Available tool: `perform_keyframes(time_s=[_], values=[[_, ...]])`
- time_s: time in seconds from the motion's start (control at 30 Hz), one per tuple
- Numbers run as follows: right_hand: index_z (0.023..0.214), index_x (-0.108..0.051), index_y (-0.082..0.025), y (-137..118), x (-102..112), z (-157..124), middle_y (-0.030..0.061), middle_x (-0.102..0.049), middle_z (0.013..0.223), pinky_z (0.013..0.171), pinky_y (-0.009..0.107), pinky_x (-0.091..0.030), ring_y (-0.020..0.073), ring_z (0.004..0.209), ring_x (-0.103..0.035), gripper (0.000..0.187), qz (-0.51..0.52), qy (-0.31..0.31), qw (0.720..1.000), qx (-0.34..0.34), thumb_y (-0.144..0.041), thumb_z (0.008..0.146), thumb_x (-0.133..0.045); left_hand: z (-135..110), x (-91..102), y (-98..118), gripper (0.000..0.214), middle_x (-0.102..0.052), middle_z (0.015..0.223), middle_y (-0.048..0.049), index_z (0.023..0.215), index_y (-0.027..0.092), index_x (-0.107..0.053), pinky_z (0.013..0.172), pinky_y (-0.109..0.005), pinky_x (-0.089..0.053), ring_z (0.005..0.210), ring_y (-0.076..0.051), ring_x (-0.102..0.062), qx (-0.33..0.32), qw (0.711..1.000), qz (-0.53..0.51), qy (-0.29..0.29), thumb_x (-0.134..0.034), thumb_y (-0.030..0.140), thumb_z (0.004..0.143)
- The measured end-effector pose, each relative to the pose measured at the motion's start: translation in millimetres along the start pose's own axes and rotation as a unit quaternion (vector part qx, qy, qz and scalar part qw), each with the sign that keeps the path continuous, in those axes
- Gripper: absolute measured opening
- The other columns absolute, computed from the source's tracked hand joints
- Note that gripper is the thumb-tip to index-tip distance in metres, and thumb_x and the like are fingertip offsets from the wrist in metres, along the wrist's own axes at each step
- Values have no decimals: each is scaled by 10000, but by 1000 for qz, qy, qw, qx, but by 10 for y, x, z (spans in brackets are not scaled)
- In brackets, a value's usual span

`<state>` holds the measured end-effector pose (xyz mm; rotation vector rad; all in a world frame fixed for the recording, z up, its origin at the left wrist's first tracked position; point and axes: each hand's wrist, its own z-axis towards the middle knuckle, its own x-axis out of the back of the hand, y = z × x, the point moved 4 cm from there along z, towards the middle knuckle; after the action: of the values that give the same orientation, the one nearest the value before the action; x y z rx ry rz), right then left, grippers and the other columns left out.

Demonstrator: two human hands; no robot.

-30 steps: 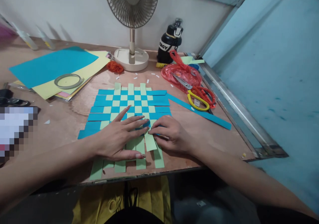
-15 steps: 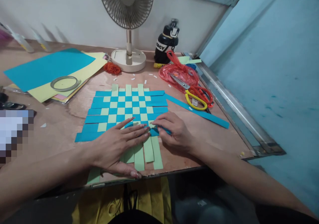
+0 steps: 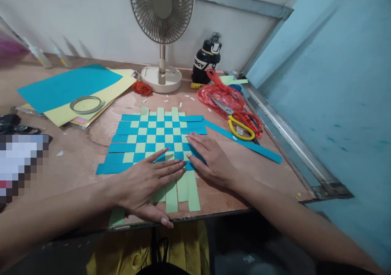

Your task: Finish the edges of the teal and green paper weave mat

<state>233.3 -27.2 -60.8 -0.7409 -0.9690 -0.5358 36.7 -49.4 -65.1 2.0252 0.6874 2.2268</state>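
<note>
A woven paper mat point(image 3: 152, 138) of blue and pale green strips lies in a checker pattern on the plywood table point(image 3: 256, 173). My left hand point(image 3: 143, 184) rests flat on its lower edge, fingers spread and pointing right. My right hand point(image 3: 210, 160) lies flat on the lower right corner, its fingertips on the blue strips. Between my hands, the loose ends of the pale green strips point(image 3: 180, 193) hang down toward the table's front edge. A separate long blue strip point(image 3: 242, 141) lies to the right of the mat.
Orange-handled and yellow-handled scissors point(image 3: 241, 124) lie beside a red plastic bag point(image 3: 220, 97). Behind stand a fan point(image 3: 161, 34) and a black bottle point(image 3: 207, 59). At left are blue paper point(image 3: 69, 88) on yellow paper point(image 3: 91, 88), and a tape roll point(image 3: 87, 104).
My right hand has gone from pinching a blue strip end to lying flat on the mat, and it has moved slightly left. The blue strip now lies flatter in the weave.
</note>
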Motion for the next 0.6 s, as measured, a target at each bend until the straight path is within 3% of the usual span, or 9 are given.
perform_keyframes(time_s=[0.17, 0.3, 0.43, 0.6], values=[[1478, -330, -113, 91, -115, 73, 137, -256, 1556, 1172, 543, -184, 281, 1459, -172, 660, -80, -141, 986, -40, -525, 964, -348, -2, 8, -4, 962, -166, 1565, -125, 1528, 145, -152, 1183, -439, 125, 1443, -277, -238, -2, 1000, -8, -5, -407, 746, 821], [1516, -227, -137, 104, -191, 199, 94, -108, 1588, 1180, 555, -110, 273, 1473, -82, 755, -104, -206, 972, -52, -624, 942, -280, -3, 36, -3, 939, -224, 1554, -133, 1521, 149, -192, 1179, -463, 123, 1430, -293, -270, 1, 1000, -12, 2, -417, 734, 823], [1522, -194, -132, 79, -261, 262, 99, -111, 1583, 1184, 545, -79, 256, 1474, -76, 763, -113, -239, 964, -35, -632, 947, -228, -7, 46, 5, 917, -268, 1543, -130, 1516, 158, -223, 1194, -470, 34, 1421, -305, -287, 4, 1000, -16, 13, -419, 730, 826], [1527, -149, -112, 91, -288, 243, 109, -107, 1585, 1181, 556, -64, 254, 1476, -51, 760, -128, -229, 965, -5, -614, 958, -195, -16, 20, 2, 938, -271, 1541, -137, 1509, 146, -240, 1193, -459, 48, 1420, -293, -295, -5, 999, -25, 26, -423, 747, 813]])
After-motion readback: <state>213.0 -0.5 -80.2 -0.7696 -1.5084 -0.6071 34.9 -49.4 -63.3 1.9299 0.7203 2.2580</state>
